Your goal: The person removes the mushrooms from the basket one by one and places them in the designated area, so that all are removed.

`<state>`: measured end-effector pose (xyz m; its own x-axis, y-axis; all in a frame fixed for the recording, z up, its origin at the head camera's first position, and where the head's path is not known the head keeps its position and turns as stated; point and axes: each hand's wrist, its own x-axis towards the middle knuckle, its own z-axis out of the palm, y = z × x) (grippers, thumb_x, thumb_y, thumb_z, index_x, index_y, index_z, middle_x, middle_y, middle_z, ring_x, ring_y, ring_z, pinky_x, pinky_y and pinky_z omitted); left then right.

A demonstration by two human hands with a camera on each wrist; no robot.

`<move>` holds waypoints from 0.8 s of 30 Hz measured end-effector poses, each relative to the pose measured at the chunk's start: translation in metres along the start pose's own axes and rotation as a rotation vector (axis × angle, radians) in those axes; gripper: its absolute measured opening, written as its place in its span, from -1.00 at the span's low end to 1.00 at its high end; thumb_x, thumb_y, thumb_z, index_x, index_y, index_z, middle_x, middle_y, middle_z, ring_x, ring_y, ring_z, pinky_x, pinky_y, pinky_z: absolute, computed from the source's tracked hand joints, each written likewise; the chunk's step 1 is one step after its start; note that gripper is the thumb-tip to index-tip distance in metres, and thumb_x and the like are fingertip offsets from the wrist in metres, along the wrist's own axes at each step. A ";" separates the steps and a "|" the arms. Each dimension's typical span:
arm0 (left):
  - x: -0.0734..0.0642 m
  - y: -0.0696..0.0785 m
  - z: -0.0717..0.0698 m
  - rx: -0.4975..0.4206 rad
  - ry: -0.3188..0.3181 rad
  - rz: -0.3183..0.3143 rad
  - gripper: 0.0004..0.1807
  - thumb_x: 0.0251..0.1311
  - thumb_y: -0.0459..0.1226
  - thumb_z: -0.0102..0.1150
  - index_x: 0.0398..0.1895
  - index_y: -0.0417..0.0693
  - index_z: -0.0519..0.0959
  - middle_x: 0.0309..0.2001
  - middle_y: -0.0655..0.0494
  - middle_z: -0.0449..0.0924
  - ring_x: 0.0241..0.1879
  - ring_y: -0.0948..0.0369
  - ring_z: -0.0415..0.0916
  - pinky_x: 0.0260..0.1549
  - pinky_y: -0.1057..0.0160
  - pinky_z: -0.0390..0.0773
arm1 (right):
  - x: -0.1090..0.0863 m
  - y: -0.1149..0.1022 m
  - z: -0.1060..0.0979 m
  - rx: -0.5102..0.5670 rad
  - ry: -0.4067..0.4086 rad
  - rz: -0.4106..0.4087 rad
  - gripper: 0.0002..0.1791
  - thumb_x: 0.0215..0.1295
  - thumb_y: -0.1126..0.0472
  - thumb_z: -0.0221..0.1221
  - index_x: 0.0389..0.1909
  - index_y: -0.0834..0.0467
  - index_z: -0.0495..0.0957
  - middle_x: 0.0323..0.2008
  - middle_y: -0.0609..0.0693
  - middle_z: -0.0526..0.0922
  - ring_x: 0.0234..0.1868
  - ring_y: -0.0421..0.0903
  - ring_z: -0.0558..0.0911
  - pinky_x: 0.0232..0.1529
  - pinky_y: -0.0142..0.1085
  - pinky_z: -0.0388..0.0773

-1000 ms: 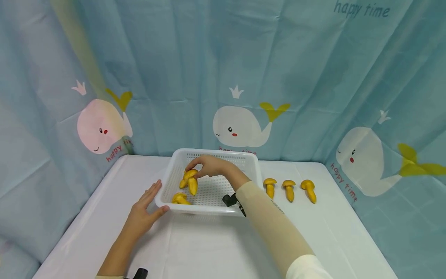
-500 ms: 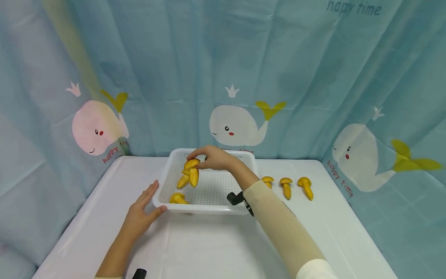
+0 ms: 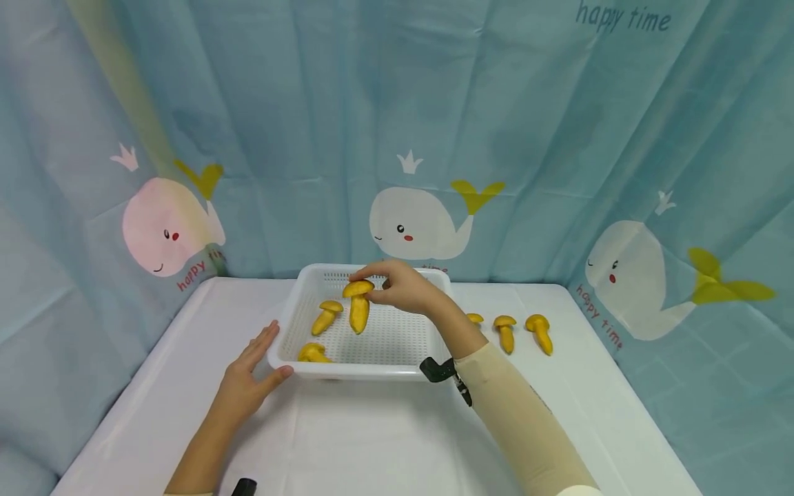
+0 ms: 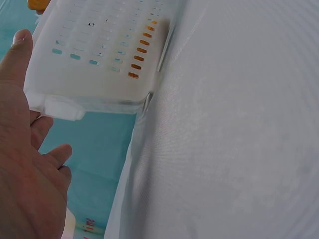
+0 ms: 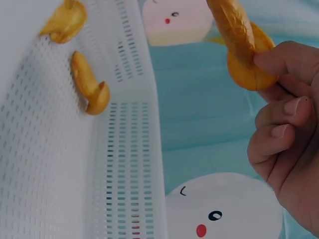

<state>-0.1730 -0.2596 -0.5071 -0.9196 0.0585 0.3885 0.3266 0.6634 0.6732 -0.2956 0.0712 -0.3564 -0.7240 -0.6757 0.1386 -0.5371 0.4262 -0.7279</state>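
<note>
My right hand (image 3: 400,286) pinches a yellow mushroom (image 3: 358,306) by its cap, stem pointing down, above the white plastic basket (image 3: 372,372). In the right wrist view this mushroom (image 5: 238,37) is between thumb and fingers, apart from the basket wall. Two more yellow mushrooms lie inside the basket: one (image 3: 327,317) at the left, another (image 3: 313,353) in the near left corner. My left hand (image 3: 245,386) is at the basket's left end, fingers straight and thumb at the near corner. The left wrist view has the left thumb (image 4: 19,55) against the basket's rim.
To the right of the basket, three yellow mushrooms lie in a row on the white table (image 3: 595,386); the nearest one (image 3: 475,318) is partly hidden by the right arm, beside a second (image 3: 505,334) and a third (image 3: 540,334). A blue whale-print curtain (image 3: 298,138) hangs behind.
My right hand has lifted its mushroom and carried it rightward, away from the mushroom lying at the basket's left. The left hand stays at the basket's end.
</note>
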 end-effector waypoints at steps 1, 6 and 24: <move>0.000 0.000 -0.001 0.000 -0.002 -0.005 -0.02 0.12 -0.12 0.52 0.61 0.17 0.21 0.59 0.09 0.18 0.59 0.03 0.08 0.53 0.51 -0.11 | -0.004 -0.001 0.000 0.008 0.008 -0.006 -0.59 0.39 0.26 0.25 0.21 -0.11 0.65 0.15 -0.23 0.66 -0.63 -0.15 0.30 -0.50 -0.37 0.41; 0.001 0.000 -0.002 -0.004 -0.022 -0.030 -0.01 0.15 -0.10 0.50 0.62 0.23 0.18 0.60 0.09 0.15 0.58 -0.09 0.06 0.59 0.17 -0.03 | -0.025 -0.007 0.001 0.010 0.067 -0.008 -0.59 0.37 0.26 0.25 0.18 -0.17 0.66 0.13 -0.28 0.65 -0.63 -0.14 0.31 -0.51 -0.39 0.38; -0.001 -0.001 -0.001 0.016 -0.030 -0.035 -0.02 0.17 -0.03 0.47 0.62 0.29 0.15 0.61 0.18 0.11 0.60 -0.03 0.04 0.59 0.33 -0.10 | -0.113 0.003 0.009 0.098 0.412 -0.060 -0.52 0.31 0.42 0.25 0.14 -0.13 0.69 0.13 -0.21 0.67 -0.49 -0.08 0.40 -0.48 -0.45 0.35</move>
<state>-0.1719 -0.2611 -0.5072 -0.9367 0.0566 0.3456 0.2904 0.6773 0.6760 -0.2116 0.1434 -0.3799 -0.8159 -0.3922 0.4249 -0.5543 0.3209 -0.7680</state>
